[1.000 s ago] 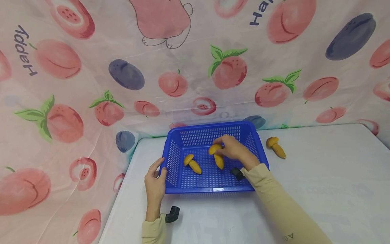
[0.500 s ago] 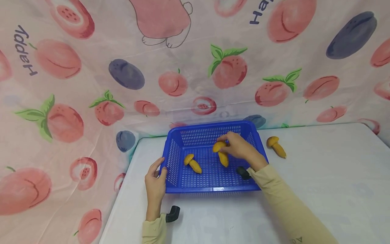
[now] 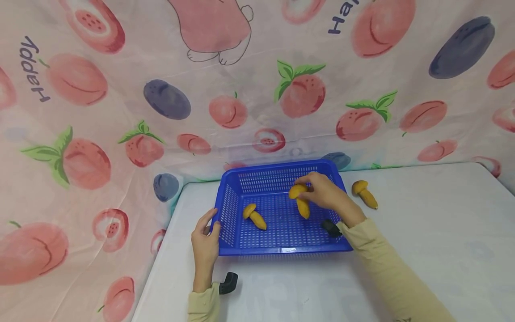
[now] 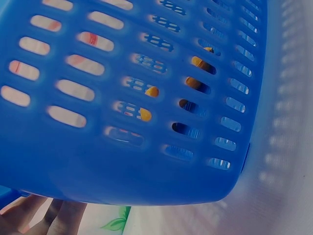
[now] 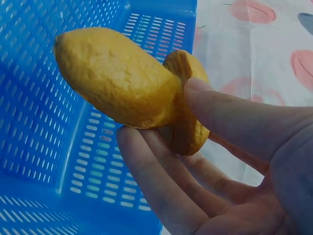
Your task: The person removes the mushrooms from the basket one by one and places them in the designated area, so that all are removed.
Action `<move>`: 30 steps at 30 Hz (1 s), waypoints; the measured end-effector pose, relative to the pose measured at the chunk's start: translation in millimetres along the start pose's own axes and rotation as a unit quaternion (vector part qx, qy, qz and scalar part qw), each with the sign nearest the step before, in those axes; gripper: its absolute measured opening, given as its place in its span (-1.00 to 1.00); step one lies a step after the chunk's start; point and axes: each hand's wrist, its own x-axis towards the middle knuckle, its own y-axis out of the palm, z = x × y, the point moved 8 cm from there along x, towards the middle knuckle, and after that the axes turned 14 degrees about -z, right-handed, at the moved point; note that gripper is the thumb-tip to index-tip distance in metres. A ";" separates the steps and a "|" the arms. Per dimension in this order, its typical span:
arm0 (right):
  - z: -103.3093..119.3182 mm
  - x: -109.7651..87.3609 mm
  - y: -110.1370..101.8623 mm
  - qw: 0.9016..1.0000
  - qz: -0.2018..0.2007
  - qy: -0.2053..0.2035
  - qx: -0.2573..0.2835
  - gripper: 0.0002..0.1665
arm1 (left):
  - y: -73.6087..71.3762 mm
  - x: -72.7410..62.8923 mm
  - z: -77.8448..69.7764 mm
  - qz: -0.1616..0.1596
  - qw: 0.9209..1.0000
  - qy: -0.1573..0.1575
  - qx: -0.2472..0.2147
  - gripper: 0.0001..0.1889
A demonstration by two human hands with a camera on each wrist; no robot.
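A blue plastic basket (image 3: pixel 281 251) with slotted walls stands on the white table. My left hand (image 3: pixel 205 243) grips its left rim; in the left wrist view the fingers (image 4: pixel 66 218) show below the rim, partly hidden by the wall. Over the right half of the basket, my right hand (image 3: pixel 322 191) pinches a yellow mushroom (image 3: pixel 303 208) between thumb and fingers near the cap. The right wrist view shows this mushroom's thick stem (image 5: pixel 110 76) pointing away from the palm. Another yellow mushroom (image 3: pixel 257 220) lies on the basket floor toward the left.
A third yellow mushroom (image 3: pixel 365 195) lies on the white table (image 3: pixel 434 223), right of the basket. Behind the table hangs a fruit-printed cloth (image 3: pixel 257 80). Black wrist devices (image 3: pixel 229 283) jut from both sleeves.
My right hand has moved right and slightly up within the basket, carrying the mushroom with it. The left hand, the basket and the other mushrooms have stayed in place.
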 end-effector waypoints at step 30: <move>-1.4 -22.4 -42.5 0.997 -0.055 -0.043 -0.025 -0.53 | 2.8 8.9 26.8 -0.005 1.000 -0.011 0.003 -0.61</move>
